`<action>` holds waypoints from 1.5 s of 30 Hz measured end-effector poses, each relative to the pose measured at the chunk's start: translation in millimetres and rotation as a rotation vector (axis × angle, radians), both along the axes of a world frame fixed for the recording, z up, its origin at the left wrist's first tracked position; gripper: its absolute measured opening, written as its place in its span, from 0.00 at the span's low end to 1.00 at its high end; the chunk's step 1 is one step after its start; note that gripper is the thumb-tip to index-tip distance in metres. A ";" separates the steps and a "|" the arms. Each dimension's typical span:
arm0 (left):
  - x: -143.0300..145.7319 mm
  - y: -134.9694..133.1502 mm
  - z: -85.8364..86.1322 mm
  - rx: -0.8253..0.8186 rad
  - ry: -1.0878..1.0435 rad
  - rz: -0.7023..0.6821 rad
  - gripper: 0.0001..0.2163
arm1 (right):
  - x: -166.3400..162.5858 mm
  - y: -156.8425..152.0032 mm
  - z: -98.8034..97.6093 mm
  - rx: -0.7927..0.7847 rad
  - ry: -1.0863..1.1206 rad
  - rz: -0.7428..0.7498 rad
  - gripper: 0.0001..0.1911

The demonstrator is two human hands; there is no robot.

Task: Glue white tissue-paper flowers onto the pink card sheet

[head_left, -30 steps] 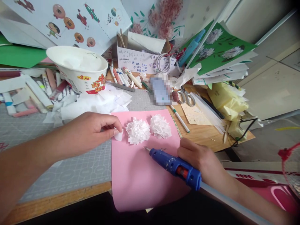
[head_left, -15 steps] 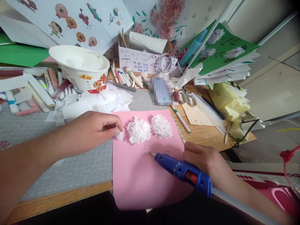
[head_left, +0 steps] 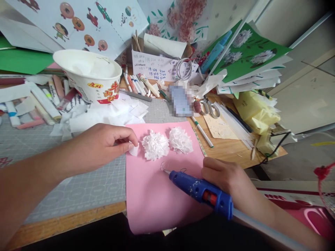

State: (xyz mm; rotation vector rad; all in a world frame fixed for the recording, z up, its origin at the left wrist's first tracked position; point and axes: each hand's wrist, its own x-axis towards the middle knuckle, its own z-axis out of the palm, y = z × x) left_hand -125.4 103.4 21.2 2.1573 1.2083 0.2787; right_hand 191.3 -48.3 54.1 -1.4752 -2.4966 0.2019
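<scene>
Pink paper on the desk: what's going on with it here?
A person's right hand holds a blue glue gun, its tip at thin clear loops, apparently glue, on the pink paper. The left hand pinches a white scrap by the sheet's left edge. Two white ruffled flowers sit side by side beyond the tip.

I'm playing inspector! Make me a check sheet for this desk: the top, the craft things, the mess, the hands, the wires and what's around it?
Surface: gray mat on a wooden desk; pink paper hangs over the front edge.
Job's things: two white paper flowers on the pink paper; blue glue gun, tip at a clear loop, probably glue.
Clutter: markers, paper scraps, paper bowl, scissors.
Hands: left hand pinches a small white piece; right hand grips the glue gun.
Cables: black cord by the desk's right end.
Surroundings: cartoon sheet back left; green flower picture back right.
</scene>
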 end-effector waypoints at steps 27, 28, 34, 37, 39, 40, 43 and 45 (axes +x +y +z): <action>-0.4 1.6 -2.2 0.018 0.008 -0.021 0.15 | -1.6 2.6 5.5 0.072 -0.048 0.067 0.16; 0.2 1.8 -2.0 0.017 0.007 -0.021 0.15 | -3.0 2.0 5.2 0.042 -0.032 0.064 0.15; 0.2 1.6 1.2 0.009 -0.009 -0.017 0.14 | -6.7 1.1 3.4 0.024 -0.024 0.032 0.14; -0.7 1.9 0.8 0.013 0.005 -0.021 0.15 | -5.4 1.0 2.9 0.094 -0.054 0.028 0.18; -0.3 2.5 0.1 0.012 0.004 -0.024 0.15 | -3.7 -0.4 2.0 0.069 -0.030 -0.003 0.17; 0.1 2.7 -0.2 0.010 -0.001 -0.024 0.15 | -2.6 -1.5 1.1 0.039 -0.002 -0.022 0.15; 1.4 2.7 0.2 0.010 -0.010 -0.022 0.14 | 1.7 -4.2 -3.5 -0.071 0.086 -0.075 0.08; 1.8 2.1 0.8 0.016 -0.009 -0.023 0.15 | 4.8 -5.1 -7.8 -0.079 0.089 -0.095 0.06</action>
